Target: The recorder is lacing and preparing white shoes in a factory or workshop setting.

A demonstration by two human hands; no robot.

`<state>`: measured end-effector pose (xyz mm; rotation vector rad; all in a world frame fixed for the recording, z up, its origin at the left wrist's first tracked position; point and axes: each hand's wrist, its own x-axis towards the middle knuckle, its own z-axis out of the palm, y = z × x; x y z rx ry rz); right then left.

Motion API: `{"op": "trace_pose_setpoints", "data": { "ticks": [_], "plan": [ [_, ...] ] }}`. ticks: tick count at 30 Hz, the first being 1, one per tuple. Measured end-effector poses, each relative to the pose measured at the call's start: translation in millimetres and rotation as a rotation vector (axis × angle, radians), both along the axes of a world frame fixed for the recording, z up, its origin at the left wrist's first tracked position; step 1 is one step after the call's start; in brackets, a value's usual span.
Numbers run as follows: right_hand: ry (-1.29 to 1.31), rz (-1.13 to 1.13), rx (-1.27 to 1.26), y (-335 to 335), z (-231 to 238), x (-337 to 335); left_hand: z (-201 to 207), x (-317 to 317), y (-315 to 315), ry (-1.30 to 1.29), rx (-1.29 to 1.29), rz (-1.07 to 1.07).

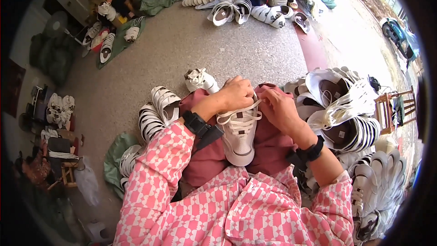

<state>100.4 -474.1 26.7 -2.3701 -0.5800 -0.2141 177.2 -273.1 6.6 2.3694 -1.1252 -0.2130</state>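
Observation:
A white sneaker (239, 145) rests between my knees, toe toward me, with a white shoelace (242, 109) threaded across its front and looping loosely near the top. My left hand (236, 93) is closed over the sneaker's upper opening; its fingertips are hidden. At the other side, my right hand (278, 108) pinches the shoelace by the sneaker's upper edge. A bundle of loose white laces (353, 102) lies over stacked shoe uppers close to my right arm. Another laced white sneaker (200, 80) stands on the floor just beyond my left knee.
Nested white shoe uppers (165, 102) stand left of my legs, beside a green cloth (116, 155). More uppers (380, 177) pile up at my right, near a wooden chair (396, 109). Other people (109, 0) sit at the far left among shoes; shoe rows line the far floor.

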Motion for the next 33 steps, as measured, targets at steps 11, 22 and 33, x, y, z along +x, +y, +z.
{"op": "trace_pose_setpoints", "data": {
  "ticks": [11, 22, 33],
  "plan": [
    [0.178, 0.000, 0.259, -7, -3, -7, 9, 1, -1, 0.121, 0.011, 0.021],
    [0.127, 0.118, 0.304, -13, -13, 1, 11, 1, 1, 0.117, -0.009, 0.005],
    [0.054, -0.059, 0.094, 5, -12, -7, -2, 4, 1, 0.051, -0.164, -0.011]
  ]
}}
